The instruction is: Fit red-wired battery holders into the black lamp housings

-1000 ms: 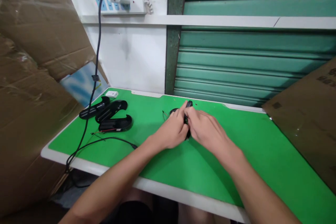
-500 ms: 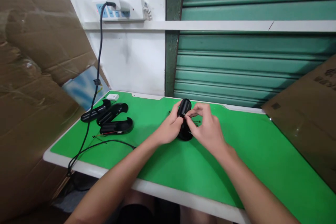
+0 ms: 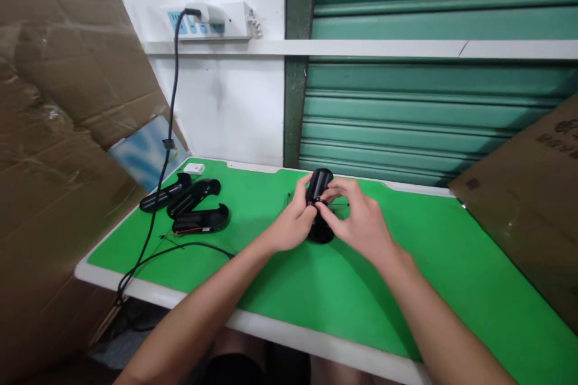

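Observation:
Over the green tabletop (image 3: 266, 277), my left hand (image 3: 295, 219) is closed around the left side of a glossy black curved plastic housing (image 3: 320, 185). The housing has a long channel at its far end and a rounded near end. My right hand (image 3: 350, 207) pinches at its middle, thumb and forefinger together; what lies between the fingertips is too small to make out. A thin dark wire (image 3: 341, 205) sticks out beside the right fingers. Part of the housing's middle is hidden by my fingers.
Several similar black housings (image 3: 201, 219) lie at the left, one with a red wire. A small white box (image 3: 194, 168) sits behind them. A black cable (image 3: 174, 96) hangs from the power strip (image 3: 208, 23) across the table's left side. Cardboard (image 3: 54, 192) stands at left and right.
The housing has tilted slightly, showing more of its channel. My right fingers have shifted a little at its middle, while my left hand keeps its hold. The view has moved slightly.

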Motion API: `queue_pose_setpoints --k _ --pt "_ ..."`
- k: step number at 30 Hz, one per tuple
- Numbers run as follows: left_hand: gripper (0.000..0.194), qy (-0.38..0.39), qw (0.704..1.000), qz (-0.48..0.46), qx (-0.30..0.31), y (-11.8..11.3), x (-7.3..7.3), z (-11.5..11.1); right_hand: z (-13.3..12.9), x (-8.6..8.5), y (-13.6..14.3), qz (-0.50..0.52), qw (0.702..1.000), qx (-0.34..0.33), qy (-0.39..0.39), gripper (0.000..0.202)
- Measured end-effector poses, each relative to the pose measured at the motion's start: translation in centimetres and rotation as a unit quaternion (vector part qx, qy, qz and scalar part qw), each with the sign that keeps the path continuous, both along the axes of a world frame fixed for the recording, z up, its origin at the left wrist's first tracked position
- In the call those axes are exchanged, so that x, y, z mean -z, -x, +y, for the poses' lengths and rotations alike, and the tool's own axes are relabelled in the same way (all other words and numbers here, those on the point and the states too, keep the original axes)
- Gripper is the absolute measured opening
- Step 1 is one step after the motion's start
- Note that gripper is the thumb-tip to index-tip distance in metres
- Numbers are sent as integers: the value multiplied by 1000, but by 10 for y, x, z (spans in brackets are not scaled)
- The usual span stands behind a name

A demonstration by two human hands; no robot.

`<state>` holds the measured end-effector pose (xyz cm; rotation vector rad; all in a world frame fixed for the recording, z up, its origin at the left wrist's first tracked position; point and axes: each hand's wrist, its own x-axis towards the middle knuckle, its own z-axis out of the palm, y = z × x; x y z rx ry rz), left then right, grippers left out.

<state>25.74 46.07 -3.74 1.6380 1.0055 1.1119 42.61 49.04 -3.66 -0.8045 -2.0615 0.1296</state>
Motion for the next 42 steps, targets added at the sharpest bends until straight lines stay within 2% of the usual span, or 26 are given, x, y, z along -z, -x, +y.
queue_pose_setpoints --k 3,5,8,11,18,27,34,42 --pt "74 66 997 -46 21 1 -3 0 4 -4 -2 91 995 11 40 44" --pt "73 78 994 -64 33 1 -4 -1 6 -4 -3 124 986 -26 109 56" --pt "64 52 997 -56 27 0 -4 -3 6 -4 -4 117 960 -113 229 64" --pt "59 16 999 -23 27 1 -5 -5 2 -7 -4 114 943 -133 282 66" --pt "57 -9 999 19 35 5 -6 -7 -3 -15 -6 104 937 -136 305 74" --pt "52 -22 998 37 49 6 -6 -6 -3 -11 -5 93 938 -129 307 76" --pt "50 -30 996 61 49 7 -2 -6 -4 -8 -6 78 930 -140 330 68" --pt "47 -51 995 80 41 3 -2 -6 -2 -4 -3 107 916 -165 349 63"
